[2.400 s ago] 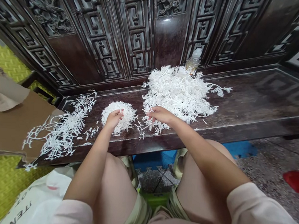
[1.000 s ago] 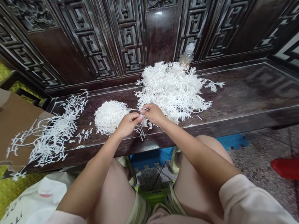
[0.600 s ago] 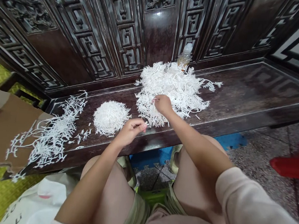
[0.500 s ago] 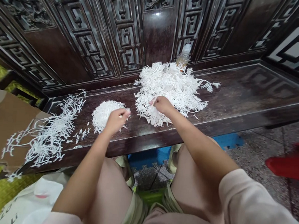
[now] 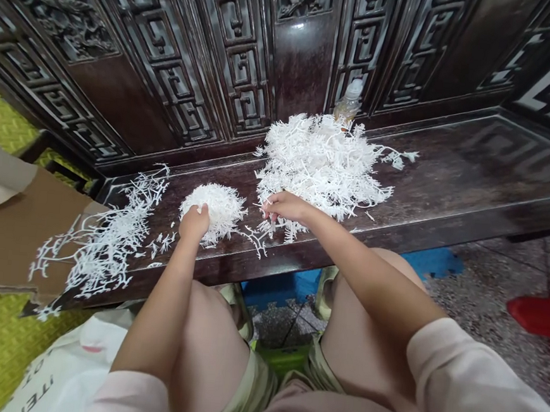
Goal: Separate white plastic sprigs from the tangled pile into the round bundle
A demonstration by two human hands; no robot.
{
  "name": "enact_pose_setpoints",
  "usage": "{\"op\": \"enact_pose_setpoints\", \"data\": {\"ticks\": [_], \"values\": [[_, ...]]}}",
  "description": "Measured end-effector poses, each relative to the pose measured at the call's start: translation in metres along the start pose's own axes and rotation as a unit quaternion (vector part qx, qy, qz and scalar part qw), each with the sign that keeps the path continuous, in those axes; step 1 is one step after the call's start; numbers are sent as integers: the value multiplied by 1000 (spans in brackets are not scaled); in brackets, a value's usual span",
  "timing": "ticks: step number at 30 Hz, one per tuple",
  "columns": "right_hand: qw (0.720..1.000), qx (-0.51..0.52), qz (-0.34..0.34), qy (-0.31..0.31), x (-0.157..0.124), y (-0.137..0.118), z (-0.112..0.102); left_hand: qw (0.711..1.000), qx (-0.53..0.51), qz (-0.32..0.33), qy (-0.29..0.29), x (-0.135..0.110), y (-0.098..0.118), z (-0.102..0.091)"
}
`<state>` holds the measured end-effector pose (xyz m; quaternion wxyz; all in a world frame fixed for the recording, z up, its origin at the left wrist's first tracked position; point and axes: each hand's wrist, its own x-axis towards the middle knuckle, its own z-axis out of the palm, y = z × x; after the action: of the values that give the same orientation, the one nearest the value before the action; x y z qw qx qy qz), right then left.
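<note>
As we look down from the head view, our left hand [image 5: 194, 222] has come down onto the domed mound of white branched sprigs [image 5: 221, 211], fingers together on top, grip unclear. Our right hand [image 5: 287, 207] pinches strands at the near edge of the loose pile [image 5: 323, 162], both heaps lying on the dark carved bench [image 5: 449, 166].

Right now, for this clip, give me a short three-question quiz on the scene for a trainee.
1. Which hand rests on the small rounded mound of white sprigs?
2. True or false: the plastic bottle stands behind the large loose pile.
3. Fill in the blank: the scattered sprigs at the left end of the dark carved bench spill onto a brown sheet of ____.

Key: 1. left hand; 2. true; 3. cardboard.
</note>
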<state>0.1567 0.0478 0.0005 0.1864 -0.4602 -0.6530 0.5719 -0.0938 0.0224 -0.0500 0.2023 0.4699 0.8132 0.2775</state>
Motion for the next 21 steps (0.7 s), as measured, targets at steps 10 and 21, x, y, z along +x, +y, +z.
{"op": "enact_pose_setpoints", "data": {"ticks": [10,21], "values": [[996,-68,-18,62,-3,0,1,967,205,45,144,-11,19,-5],[975,-172,-90,109,3,1,4,933,-43,256,-249,-63,74,14]]}}
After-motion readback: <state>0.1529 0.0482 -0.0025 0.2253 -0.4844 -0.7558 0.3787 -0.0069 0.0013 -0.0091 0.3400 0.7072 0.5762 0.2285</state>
